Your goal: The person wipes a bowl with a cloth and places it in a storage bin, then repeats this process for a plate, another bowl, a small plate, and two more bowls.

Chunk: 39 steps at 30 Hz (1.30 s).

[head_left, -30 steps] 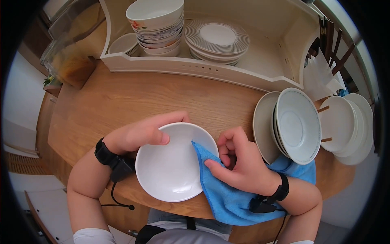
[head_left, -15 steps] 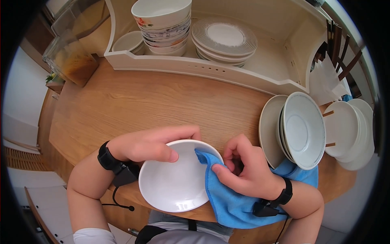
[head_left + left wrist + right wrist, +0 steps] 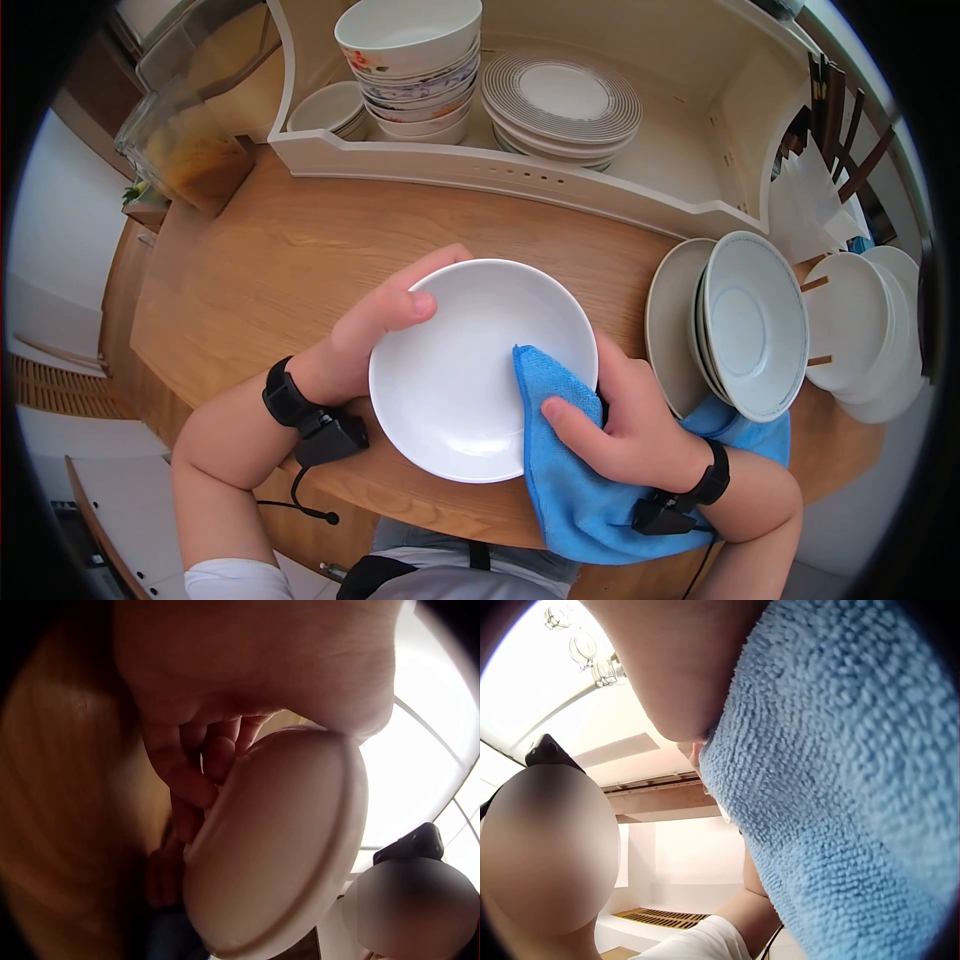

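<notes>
A white shallow dish [image 3: 450, 370] is held tilted over the near side of the wooden table [image 3: 270, 260]. At its upper left rim my left hand [image 3: 370, 325] grips it, thumb on the inside; in the left wrist view, fingers curl under the dish [image 3: 277, 840]. My right hand [image 3: 640, 425] holds a blue cloth [image 3: 580, 490] at the dish's right rim. Its thumb lies over the cloth, and the other fingers pass behind the rim, mostly hidden. One cloth corner lies on the dish's inner face. The cloth [image 3: 840, 772] fills much of the right wrist view.
A cream rack [image 3: 450, 180] at the back bears stacked bowls [image 3: 415, 50] and plates [image 3: 565, 95]. Tilted shallow bowls [image 3: 755, 330] stand close right of my right hand, beside more plates [image 3: 850, 320] and chopsticks [image 3: 835, 120]. A clear container [image 3: 190, 165] sits at the far left.
The dish has moved up and right in the head view, with my left hand on it. My right hand's fingers, curled beside the rim before, now reach behind it, the cloth overlapping the dish.
</notes>
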Tool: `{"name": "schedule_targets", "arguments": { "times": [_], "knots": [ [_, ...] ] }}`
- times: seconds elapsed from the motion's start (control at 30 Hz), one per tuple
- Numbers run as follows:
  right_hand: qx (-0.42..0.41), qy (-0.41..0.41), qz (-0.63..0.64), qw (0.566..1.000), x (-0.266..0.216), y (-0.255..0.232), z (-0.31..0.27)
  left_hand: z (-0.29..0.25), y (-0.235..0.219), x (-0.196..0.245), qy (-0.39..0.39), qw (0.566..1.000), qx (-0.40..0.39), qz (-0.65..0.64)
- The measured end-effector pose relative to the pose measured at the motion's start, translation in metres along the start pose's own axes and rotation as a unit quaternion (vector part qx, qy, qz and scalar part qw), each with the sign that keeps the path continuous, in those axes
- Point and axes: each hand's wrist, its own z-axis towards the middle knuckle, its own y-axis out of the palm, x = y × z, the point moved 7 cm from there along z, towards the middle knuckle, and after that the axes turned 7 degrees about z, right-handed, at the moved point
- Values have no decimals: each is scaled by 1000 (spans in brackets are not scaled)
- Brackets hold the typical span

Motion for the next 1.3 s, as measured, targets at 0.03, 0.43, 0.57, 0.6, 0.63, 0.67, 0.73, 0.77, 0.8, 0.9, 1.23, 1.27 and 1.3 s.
{"name": "schedule_targets", "arguments": {
  "times": [0.03, 0.43, 0.57, 0.6, 0.63, 0.67, 0.73, 0.77, 0.8, 0.9, 1.23, 1.27, 1.3],
  "knots": [
    [-8, 21, -9, 1000, 4, -1, -1, 0, 1, 1, -4, 999, 8, 31],
    [-93, 34, -55, 994, 1, 7, -3, -7, 27, -10, -89, 969, -157, 166],
    [-85, 33, -24, 996, -1, 7, -1, -7, 25, -11, -83, 978, -144, 124],
    [-86, 33, -26, 995, -1, 7, -1, -6, 23, -11, -87, 984, -120, 95],
    [-76, 35, -18, 996, 0, 6, -2, -6, 20, -11, -91, 989, -96, 66],
    [-65, 37, -8, 997, 1, 4, -2, -6, 20, -12, -90, 989, -98, 66],
    [-38, 30, 9, 999, 4, 3, -2, -5, 9, -6, -52, 998, -23, 28],
    [-13, 20, 27, 999, 5, 0, -2, -5, 9, -6, -54, 998, -23, 29],
    [-11, 20, 29, 999, 6, 1, -2, -5, 6, -2, -37, 998, -2, 45],
    [-10, 13, 49, 999, 6, -1, -1, -4, 4, 0, -18, 998, 17, 65],
    [-43, 39, -4, 998, 7, 2, -3, -4, 13, -7, -92, 989, -63, 96],
    [-53, 47, -7, 997, 7, 3, -3, -4, 13, -6, -92, 989, -63, 95],
    [-53, 48, -7, 997, 7, 3, -3, -5, 13, -6, -98, 987, -74, 107]
  ]
}}
